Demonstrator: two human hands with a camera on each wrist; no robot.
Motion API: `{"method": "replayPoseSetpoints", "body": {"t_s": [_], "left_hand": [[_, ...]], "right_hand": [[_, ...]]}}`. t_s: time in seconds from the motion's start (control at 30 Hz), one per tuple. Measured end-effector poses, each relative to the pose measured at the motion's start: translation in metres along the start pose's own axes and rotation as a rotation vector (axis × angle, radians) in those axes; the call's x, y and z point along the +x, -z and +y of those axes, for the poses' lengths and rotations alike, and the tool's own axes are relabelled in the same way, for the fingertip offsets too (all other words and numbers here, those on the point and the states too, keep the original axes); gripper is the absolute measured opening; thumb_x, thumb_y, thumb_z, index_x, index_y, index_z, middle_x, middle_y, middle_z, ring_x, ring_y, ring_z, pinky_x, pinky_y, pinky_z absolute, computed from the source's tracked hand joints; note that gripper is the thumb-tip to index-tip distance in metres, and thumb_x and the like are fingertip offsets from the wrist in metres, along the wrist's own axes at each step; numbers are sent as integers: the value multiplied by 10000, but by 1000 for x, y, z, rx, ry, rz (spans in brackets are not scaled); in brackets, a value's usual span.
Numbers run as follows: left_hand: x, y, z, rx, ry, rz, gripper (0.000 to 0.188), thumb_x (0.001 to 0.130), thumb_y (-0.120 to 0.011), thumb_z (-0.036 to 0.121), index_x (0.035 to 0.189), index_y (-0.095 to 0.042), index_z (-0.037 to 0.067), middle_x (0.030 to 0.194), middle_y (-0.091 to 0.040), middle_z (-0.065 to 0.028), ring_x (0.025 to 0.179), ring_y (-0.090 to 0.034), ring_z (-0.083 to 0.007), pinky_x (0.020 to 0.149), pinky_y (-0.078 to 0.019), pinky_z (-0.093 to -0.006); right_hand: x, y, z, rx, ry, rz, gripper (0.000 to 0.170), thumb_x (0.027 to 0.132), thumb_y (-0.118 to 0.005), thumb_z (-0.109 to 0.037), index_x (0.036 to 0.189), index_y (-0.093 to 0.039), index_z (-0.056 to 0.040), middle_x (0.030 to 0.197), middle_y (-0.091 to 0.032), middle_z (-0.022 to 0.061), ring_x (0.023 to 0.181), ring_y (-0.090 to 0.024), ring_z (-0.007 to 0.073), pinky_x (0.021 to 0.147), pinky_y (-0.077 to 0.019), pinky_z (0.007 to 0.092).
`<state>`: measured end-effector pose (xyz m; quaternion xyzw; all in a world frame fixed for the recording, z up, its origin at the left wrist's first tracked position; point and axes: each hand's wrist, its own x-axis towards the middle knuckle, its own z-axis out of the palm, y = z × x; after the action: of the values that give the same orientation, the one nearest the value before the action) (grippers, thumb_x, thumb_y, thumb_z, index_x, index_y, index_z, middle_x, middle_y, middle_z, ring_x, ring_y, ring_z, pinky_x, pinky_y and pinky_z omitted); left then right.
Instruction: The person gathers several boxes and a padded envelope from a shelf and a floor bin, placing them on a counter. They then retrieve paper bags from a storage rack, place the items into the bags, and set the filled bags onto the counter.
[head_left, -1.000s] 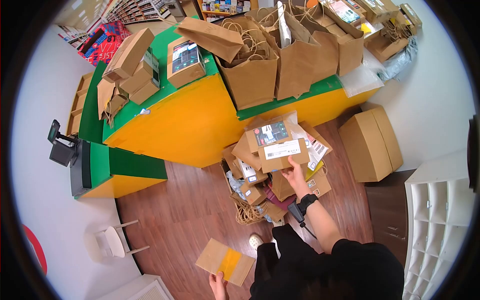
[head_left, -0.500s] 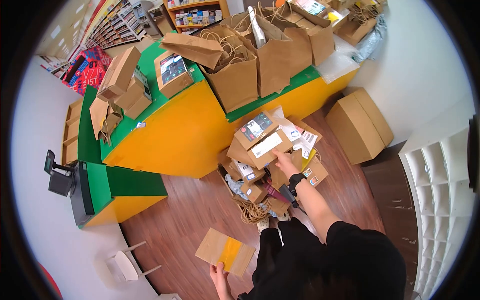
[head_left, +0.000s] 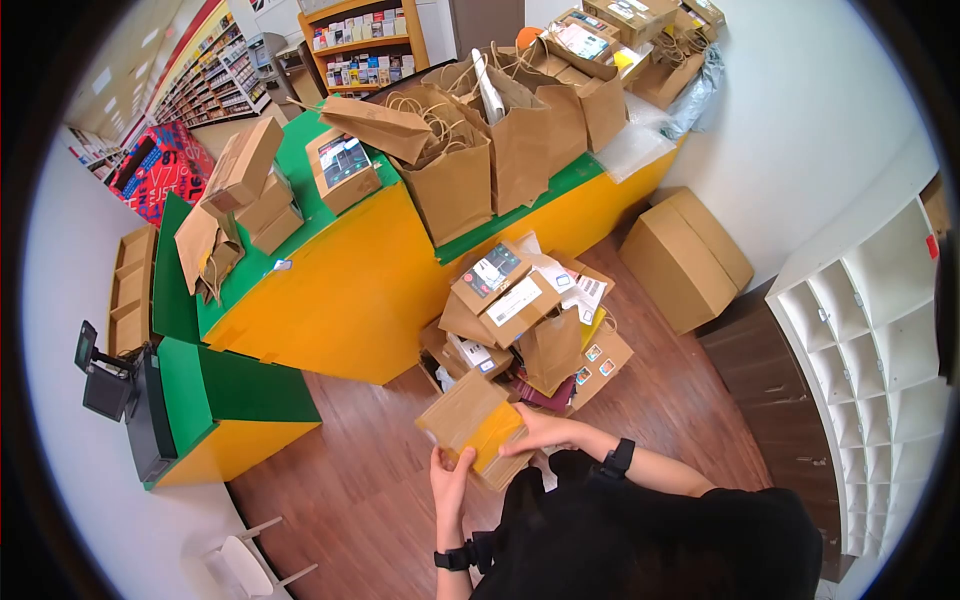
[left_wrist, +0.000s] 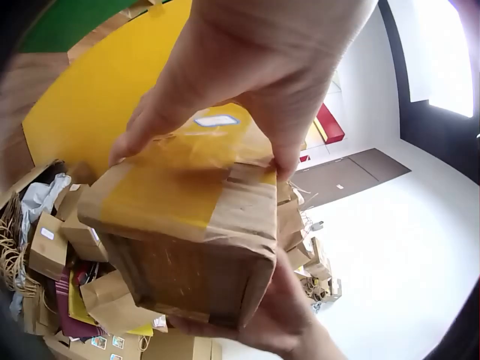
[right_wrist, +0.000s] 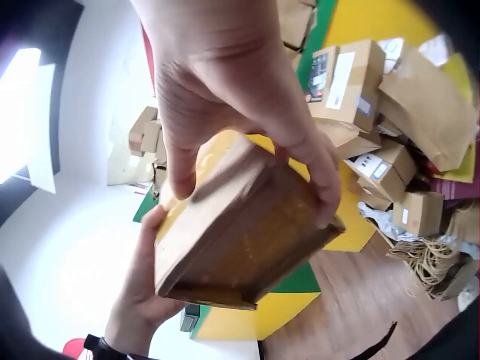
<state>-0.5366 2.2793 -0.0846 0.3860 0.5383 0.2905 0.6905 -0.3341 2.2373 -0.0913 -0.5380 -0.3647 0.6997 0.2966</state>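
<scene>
A cardboard box with a wide band of yellow tape is held in front of the body. My left hand grips its near left side, with the thumb over the taped face. On the right side, my right hand holds it too. In the left wrist view the box tilts, turning one recessed end to the camera. The right wrist view shows thumb and fingers spread across the box. Beyond the hands, a white-labelled carton tops a floor pile, beside a brown paper bag.
A yellow counter with a green top carries several paper bags and boxes. One large carton stands by the right wall. White pigeonhole shelves rise at the right; a white chair is at lower left.
My right hand has left the white-labelled carton on the pile and come back to the taped box. The left hand has raised that box towards the middle. The head view has shifted.
</scene>
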Motion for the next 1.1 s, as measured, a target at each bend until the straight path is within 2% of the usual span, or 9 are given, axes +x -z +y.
{"method": "replayPoseSetpoints", "body": {"t_s": [0.07, 0.17, 0.3, 0.4, 0.5, 0.7, 0.9, 0.97, 1.1], "left_hand": [[8, -10, 13, 31, -20, -82, 639, 707, -652, 89, 1185, -265, -83, 1127, -451, -152, 1022, -461, -194, 871, -360, -275], [15, -29, 22, 88, -49, -169, 677, 713, -650, 102, 1211, -234, -90, 1154, -428, -159, 1043, -447, -197, 878, -356, -277], [18, -43, 28, 144, 5, -60, 698, 752, -619, 196, 1252, -209, -66, 1269, -296, -193, 1120, -382, -223, 909, -329, -295], [20, -26, 6, 349, -164, -112, 635, 770, -596, 234, 1239, -270, -43, 1302, -243, -200, 1155, -341, -230, 930, -305, -305], [-5, 0, -9, 359, -48, -71, 542, 815, -512, 330, 1215, -343, 5, 1244, -358, -137, 1137, -355, -212, 904, -303, -391], [-78, 69, -45, -113, 353, 233, 368, 820, -493, 323, 1065, -481, 49, 1070, -499, -76, 1000, -482, -216, 833, -349, -376], [-123, 111, -77, -286, 338, 380, 302, 832, -467, 293, 1017, -502, 57, 1029, -532, -63, 986, -501, -212, 782, -372, -326], [-126, 122, -83, -304, 288, 406, 294, 829, -474, 291, 1006, -506, 59, 1019, -536, -67, 968, -511, -211, 781, -374, -331], [-116, 136, -84, -258, 220, 447, 287, 824, -491, 278, 992, -508, 45, 967, -550, -75, 895, -544, -193, 756, -389, -309]], "right_hand": [[11, 12, 18, 319, 72, -48, 879, 657, -705, -304, 1261, -162, 32, 1222, -352, 143, 1139, -337, 190, 941, -283, 286], [6, 36, 13, 426, 45, -129, 833, 676, -689, -280, 1270, -173, -7, 1203, -375, 130, 1134, -343, 180, 935, -290, 293], [12, 56, -4, 391, 103, 162, 863, 638, -698, -353, 1264, -207, -18, 1200, -379, 131, 1136, -344, 202, 940, -282, 314], [56, 104, 8, 507, 236, 480, 876, 621, -695, -388, 1253, -228, -1, 1199, -387, 145, 1090, -393, 219, 896, -326, 337], [65, 142, -44, 452, 170, 621, 821, 624, -694, -363, 1225, -286, 19, 1128, -466, 142, 1024, -457, 218, 850, -367, 328], [137, 201, 6, 198, 209, 800, 658, 638, -668, -310, 1136, -410, 32, 1053, -524, 155, 967, -503, 228, 827, -385, 281], [125, 206, 39, 7, 85, 1101, 648, 636, -648, -388, 1065, -447, 54, 995, -540, 185, 926, -520, 242, 795, -401, 299], [109, 211, 68, 29, 93, 1178, 594, 673, -618, -426, 1016, -478, 38, 873, -553, 124, 831, -519, 177, 717, -423, 269], [26, 175, 88, 187, -41, 1141, 452, 733, -556, -423, 1004, -491, -66, 944, -517, 66, 861, -485, 161, 682, -418, 367]]}}
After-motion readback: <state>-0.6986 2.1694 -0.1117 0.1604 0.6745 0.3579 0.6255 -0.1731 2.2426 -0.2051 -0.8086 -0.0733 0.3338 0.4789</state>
